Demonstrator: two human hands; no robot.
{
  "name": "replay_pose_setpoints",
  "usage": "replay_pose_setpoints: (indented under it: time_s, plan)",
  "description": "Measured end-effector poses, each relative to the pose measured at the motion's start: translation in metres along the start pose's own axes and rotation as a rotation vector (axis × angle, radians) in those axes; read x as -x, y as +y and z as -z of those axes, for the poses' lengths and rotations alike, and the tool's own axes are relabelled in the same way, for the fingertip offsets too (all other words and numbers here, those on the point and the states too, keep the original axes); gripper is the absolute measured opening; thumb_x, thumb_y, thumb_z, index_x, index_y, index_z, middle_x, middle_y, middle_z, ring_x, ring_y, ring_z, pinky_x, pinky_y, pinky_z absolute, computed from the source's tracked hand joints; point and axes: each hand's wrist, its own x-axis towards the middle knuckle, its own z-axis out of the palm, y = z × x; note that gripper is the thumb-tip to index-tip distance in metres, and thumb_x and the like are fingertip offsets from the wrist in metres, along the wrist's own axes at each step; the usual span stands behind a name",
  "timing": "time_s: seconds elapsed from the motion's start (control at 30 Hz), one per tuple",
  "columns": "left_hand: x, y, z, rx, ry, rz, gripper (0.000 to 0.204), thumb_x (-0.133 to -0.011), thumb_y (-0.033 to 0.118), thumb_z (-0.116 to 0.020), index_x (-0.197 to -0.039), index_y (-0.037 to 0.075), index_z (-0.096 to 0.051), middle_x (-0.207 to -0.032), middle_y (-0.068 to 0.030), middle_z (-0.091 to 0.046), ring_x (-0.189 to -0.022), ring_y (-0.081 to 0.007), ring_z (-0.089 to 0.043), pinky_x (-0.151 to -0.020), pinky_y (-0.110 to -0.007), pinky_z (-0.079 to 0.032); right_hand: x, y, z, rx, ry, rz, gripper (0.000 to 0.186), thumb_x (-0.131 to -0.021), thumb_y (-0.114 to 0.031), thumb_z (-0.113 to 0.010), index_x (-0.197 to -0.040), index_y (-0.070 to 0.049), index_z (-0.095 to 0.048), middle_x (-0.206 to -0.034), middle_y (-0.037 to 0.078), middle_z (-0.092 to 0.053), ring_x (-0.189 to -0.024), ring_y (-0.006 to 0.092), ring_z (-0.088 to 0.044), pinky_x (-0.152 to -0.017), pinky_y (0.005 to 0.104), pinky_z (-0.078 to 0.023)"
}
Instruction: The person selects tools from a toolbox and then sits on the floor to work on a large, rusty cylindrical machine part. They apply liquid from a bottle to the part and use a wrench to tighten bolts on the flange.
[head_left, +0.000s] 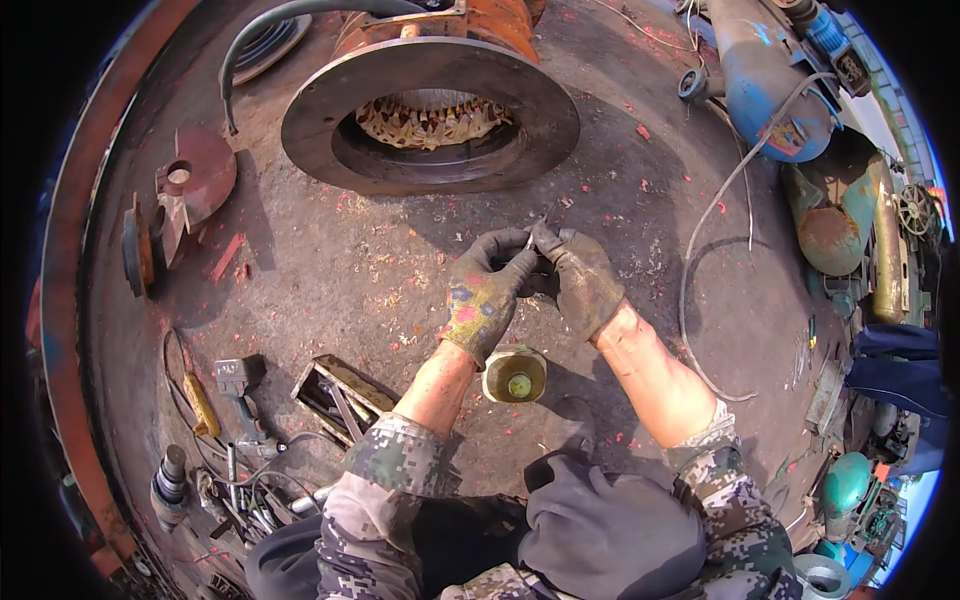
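Note:
My left hand (pixel 482 298), in a dirty work glove with coloured patches, is closed with thumb and fingers pinched together. My right hand (pixel 585 283), gloved in the same way, meets it fingertip to fingertip. Between them is a small slim metallic piece (pixel 533 236), its tip pointing away from me; its kind is too small to make out. Below my hands stands an open squarish container (pixel 515 374) with something yellow-green at its bottom. Beyond them lies an electric motor housing (pixel 435 62) with a wide flange, its copper-coloured windings (pixel 430 122) showing inside.
To the left are a reddish slotted disc (pixel 200 180), a cordless drill (pixel 245 400), a yellow-handled tool (pixel 200 405) and a narrow tool box (pixel 345 395). A grey cable (pixel 686 270) curves along the right. Blue and green machine parts (pixel 775 90) stand at the far right. Red scraps litter the floor.

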Motion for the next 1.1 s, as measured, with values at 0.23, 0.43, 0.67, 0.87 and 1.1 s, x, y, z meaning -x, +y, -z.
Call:
replay_pose_setpoints:
  time_s: [0.23, 0.43, 0.67, 0.87, 1.1]
  plan:
    - [0.004, 0.103, 0.022, -0.832, -0.022, -0.749, 0.022, -0.103, 0.02, -0.066, -0.112, 0.0, -0.071, -0.095, -0.0071, -0.071, -0.084, -0.015, -0.067, -0.076, -0.03, -0.054, -0.015, -0.022, 0.0, 0.095, 0.009, 0.071, 0.035, -0.104, -0.034, -0.063, -0.114, -0.001, -0.062, -0.095, 0.007, -0.072, -0.075, 0.0139, -0.069, -0.066, 0.0291, -0.057]
    - [-0.055, 0.202, 0.021, -0.99, 0.151, -1.223, 0.013, -0.098, 0.009, -0.066, -0.108, 0.003, -0.072, -0.101, -0.0158, -0.071, -0.089, -0.0312, -0.071, -0.079, -0.038, -0.056, -0.028, -0.025, -0.003, -0.05, -0.079, 0.055, 0.033, -0.096, -0.025, -0.077, -0.112, 0.001, -0.064, -0.094, 0.005, -0.07, -0.077, 0.012, -0.067, -0.07, 0.0262, -0.057]
    - [-0.119, 0.231, 0.022, -1.32, 0.276, -1.42, 0.021, -0.097, 0.008, -0.065, -0.116, 0.002, -0.07, -0.116, -0.0142, -0.067, -0.108, -0.0323, -0.064, -0.096, -0.043, -0.05, -0.052, -0.035, -0.009, -0.205, -0.141, -0.059, 0.038, -0.093, -0.017, -0.079, -0.117, 0.008, -0.064, -0.093, 0.009, -0.069, -0.073, 0.0146, -0.069, -0.061, 0.028, -0.057]
    - [-0.129, 0.228, 0.027, -1.527, 0.247, -1.403, 0.029, -0.11, 0.019, -0.044, -0.126, 0.002, -0.062, -0.113, -0.0122, -0.072, -0.114, -0.0295, -0.062, -0.107, -0.049, -0.045, -0.067, -0.06, -0.013, -0.135, -0.091, -0.238, 0.038, -0.092, -0.013, -0.076, -0.122, 0.008, -0.065, -0.088, 0.007, -0.07, -0.068, 0.0118, -0.067, -0.057, 0.0263, -0.055]
    - [-0.13, 0.229, 0.028, -1.574, 0.245, -1.382, 0.029, -0.11, 0.019, -0.044, -0.125, 0.002, -0.062, -0.12, -0.0159, -0.065, -0.112, -0.0306, -0.064, -0.107, -0.055, -0.05, -0.072, -0.067, -0.015, -0.144, -0.101, -0.3, 0.039, -0.092, -0.013, -0.077, -0.123, 0.006, -0.065, -0.087, 0.006, -0.07, -0.068, 0.0114, -0.067, -0.058, 0.0259, -0.055]
